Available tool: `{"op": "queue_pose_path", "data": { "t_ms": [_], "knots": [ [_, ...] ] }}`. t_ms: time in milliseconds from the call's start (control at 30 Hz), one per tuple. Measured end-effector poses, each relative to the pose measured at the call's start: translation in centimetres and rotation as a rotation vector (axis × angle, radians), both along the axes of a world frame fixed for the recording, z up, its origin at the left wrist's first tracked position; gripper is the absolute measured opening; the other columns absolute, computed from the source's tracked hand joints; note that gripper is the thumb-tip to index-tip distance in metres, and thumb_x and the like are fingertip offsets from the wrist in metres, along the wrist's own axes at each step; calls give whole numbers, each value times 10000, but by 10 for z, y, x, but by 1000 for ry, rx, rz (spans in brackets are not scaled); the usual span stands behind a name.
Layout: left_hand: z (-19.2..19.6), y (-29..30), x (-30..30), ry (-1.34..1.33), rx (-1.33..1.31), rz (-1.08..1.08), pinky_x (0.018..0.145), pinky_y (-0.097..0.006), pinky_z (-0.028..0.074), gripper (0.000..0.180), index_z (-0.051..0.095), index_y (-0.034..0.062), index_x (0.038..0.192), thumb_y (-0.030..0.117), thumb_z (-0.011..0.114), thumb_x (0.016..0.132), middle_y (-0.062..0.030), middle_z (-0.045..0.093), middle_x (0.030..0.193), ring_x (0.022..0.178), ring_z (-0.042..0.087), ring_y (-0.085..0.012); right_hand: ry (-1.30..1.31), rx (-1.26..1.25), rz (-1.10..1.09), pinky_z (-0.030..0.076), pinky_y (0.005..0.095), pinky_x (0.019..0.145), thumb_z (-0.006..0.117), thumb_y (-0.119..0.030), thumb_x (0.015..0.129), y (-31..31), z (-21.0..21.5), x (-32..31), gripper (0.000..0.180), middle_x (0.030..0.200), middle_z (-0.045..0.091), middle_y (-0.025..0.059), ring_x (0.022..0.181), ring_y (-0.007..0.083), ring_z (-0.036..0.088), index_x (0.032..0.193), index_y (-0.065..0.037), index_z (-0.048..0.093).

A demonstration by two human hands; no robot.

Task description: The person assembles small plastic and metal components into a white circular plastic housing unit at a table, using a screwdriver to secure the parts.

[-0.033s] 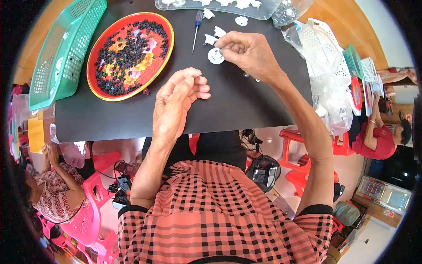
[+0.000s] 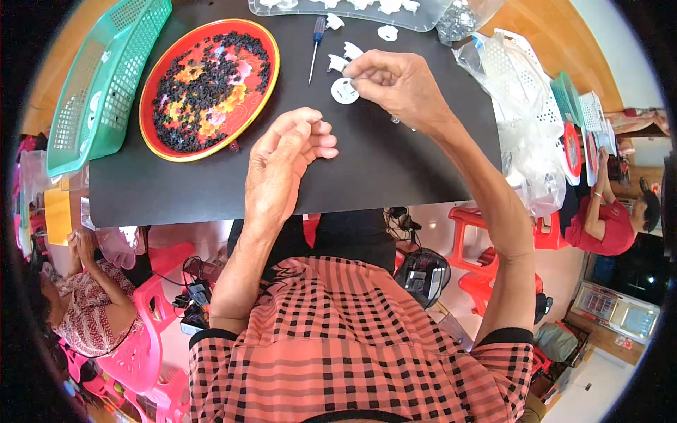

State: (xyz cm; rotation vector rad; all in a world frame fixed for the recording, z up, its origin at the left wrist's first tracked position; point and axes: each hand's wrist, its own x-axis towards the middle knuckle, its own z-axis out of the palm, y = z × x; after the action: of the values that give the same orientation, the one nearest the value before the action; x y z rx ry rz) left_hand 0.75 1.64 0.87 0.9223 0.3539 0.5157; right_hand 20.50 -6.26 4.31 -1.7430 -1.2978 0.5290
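Observation:
My right hand pinches with thumb and forefinger at the upper right edge of a round white plastic disc. The disc has small slots or holes in it. Just above it lie two small white plastic fittings. My left hand hovers over the near part of the dark table, fingers curled and thumb against the forefinger; anything inside it is hidden. Between the hands and a red tray is a screwdriver with a dark blue handle. The tray is round, flower-patterned, and holds many tiny black pieces.
A green plastic basket stands at the far left. At the back are a clear tray of white parts and a bag of metal bits. Plastic bags line the right side. Other people sit left and right.
The white disc has shifted and turned slightly under my right fingertips. My left hand stays almost where it was.

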Motion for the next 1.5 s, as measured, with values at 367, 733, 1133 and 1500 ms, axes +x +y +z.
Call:
{"op": "queue_pose_path", "data": {
  "t_ms": [367,733,1133,1500],
  "knots": [
    [-5,7,1,-177,-293,-10,752,-368,528,291,507,-27,1127,198,495,943,-169,600,987,863,630,-257,490,29,174,483,209,713,597,-6,849,-1,1,-31,148,870,632,15,794,67,589,991,12,632],
    [-5,10,1,-164,-329,-97,700,-334,532,252,496,-35,1092,167,490,940,-150,605,951,844,633,-244,566,118,170,485,191,646,615,-35,845,-2,-8,-38,130,814,647,37,728,61,601,957,29,634],
    [0,4,-2,-113,-214,-69,699,-314,504,268,507,-27,1097,189,500,938,-121,605,945,828,605,-187,610,146,134,481,222,735,600,-5,854,-18,-18,-54,192,910,617,28,830,77,576,1045,12,595],
    [1,6,-1,-114,-229,-85,746,-330,511,300,503,-45,1136,185,478,946,-140,597,995,871,607,-207,629,295,73,469,182,641,624,-17,838,-15,-31,-54,168,853,623,-5,748,31,564,1005,-6,617]
  ]
}}
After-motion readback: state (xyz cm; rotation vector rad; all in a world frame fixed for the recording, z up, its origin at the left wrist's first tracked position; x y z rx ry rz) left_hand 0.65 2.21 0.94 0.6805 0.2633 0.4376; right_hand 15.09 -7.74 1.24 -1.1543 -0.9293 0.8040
